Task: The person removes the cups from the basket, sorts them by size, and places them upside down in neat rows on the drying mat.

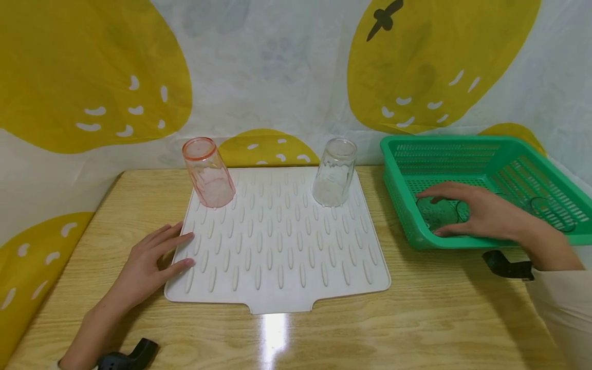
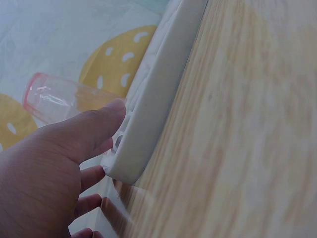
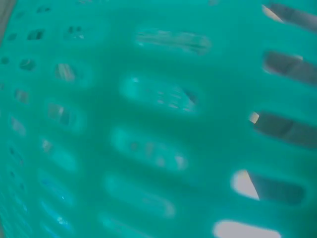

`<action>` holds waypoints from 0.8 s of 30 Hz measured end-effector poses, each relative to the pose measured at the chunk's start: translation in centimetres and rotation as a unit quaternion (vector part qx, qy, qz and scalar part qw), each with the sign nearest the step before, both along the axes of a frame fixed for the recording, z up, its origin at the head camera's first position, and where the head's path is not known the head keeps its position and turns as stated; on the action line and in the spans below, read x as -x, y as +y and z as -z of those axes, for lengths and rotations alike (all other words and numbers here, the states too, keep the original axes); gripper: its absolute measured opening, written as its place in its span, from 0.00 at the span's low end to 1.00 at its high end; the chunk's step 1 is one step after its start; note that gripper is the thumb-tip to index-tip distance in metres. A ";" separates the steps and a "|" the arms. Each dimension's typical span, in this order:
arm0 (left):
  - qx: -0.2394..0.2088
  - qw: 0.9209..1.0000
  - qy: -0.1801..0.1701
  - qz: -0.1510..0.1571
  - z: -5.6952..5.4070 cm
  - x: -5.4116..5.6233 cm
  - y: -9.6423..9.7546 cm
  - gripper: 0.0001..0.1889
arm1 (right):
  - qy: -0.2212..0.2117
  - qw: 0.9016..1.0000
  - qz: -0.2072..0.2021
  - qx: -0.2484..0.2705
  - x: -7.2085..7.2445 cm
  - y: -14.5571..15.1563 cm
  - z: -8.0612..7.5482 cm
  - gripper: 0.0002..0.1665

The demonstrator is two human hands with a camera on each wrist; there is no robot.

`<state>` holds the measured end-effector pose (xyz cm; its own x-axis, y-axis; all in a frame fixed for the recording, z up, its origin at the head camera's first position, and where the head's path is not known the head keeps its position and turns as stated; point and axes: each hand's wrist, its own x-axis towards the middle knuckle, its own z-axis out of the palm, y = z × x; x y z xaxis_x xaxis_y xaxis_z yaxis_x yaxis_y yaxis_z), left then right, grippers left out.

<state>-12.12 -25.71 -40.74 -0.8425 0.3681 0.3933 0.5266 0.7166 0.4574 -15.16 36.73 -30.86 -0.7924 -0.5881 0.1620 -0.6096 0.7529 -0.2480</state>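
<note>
On the white ridged mat point(image 1: 282, 303) stand a pink-tinted glass point(image 1: 210, 177) at the back left and a clear glass point(image 1: 335, 177) at the back right. Both look turned upside down. My left hand point(image 1: 148, 257) rests at the mat's left edge, fingers relaxed, thumb on its surface. In the left wrist view that thumb point(image 2: 106, 116) lies by the mat's corner. Inside the green basket point(image 1: 398, 205), my right hand point(image 1: 481, 210) has its thumb and fingers round a clear glass point(image 1: 435, 213) lying there. The basket's wall fills the right wrist view and hides that hand.
Further glassware point(image 1: 552, 213) with dark-looking rims lies in the basket, beneath and beside my right wrist. A white cloth point(image 1: 277, 77) with yellow fruit shapes hangs behind the wooden table point(image 1: 370, 329). The basket stands close to the mat's right side.
</note>
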 end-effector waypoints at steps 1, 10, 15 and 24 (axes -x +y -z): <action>0.001 1.000 -0.001 0.000 0.0 0.0 0.0 0.29 | 0.000 1.000 0.004 0.002 0.0 0.0 0.1 0.42; -0.012 1.000 0.004 -0.005 -0.3 0.1 0.1 0.27 | 0.058 0.997 0.028 0.043 0.1 -0.5 -0.8 0.43; -0.015 1.000 -0.001 -0.013 -1.0 -0.1 0.4 0.28 | 0.094 0.994 0.020 0.048 -0.1 -0.7 -1.3 0.45; -0.043 0.997 0.056 0.014 -2.7 -0.5 1.5 0.32 | 0.146 0.987 0.032 0.055 -1.7 -0.7 -2.6 0.44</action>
<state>-11.66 -24.24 -38.01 -0.7819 0.3510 0.5153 0.5964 0.6619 0.4541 -13.45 35.99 -28.29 -0.7371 -0.5052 0.4488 -0.6199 0.7699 -0.1515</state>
